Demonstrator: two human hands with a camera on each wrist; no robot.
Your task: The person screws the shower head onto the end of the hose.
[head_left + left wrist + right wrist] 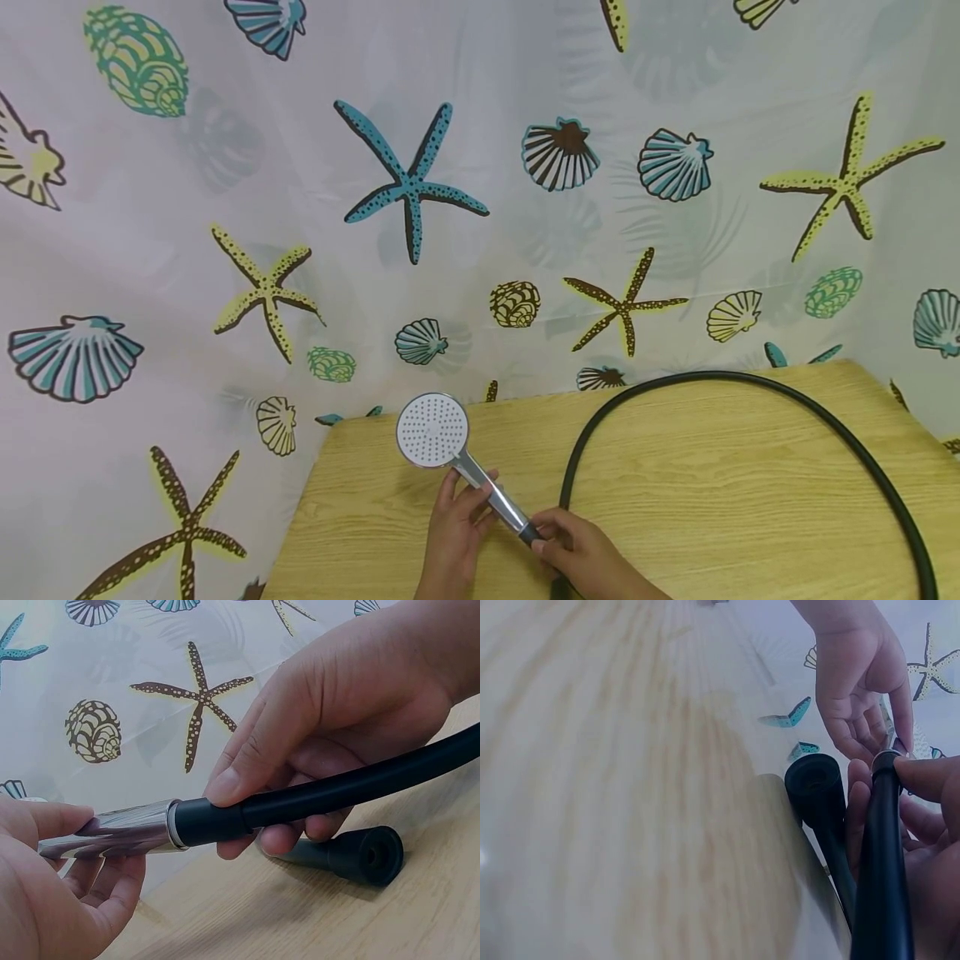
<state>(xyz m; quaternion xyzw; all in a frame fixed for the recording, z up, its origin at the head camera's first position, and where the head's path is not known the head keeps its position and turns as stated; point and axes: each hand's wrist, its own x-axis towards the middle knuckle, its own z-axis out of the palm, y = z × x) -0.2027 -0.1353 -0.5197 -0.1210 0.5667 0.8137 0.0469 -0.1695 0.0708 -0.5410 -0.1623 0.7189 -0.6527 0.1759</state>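
Note:
A chrome hand shower head (432,429) with a round white spray face is held tilted over the wooden table (720,483). My left hand (456,533) grips its chrome handle (124,829), the thumb on one side and fingers on the other. My right hand (581,554) pinches the black connector (206,823) of a thick black hose (367,776), which meets the handle's end. How far they are joined cannot be told. The hose's other end, a flared black collar (371,855) with an open mouth, lies on the table beside my right hand.
On the right, the hose (813,404) loops in a wide arc over the tabletop to its near right side. A white curtain (480,275) printed with shells and starfish hangs behind the table and along its sides.

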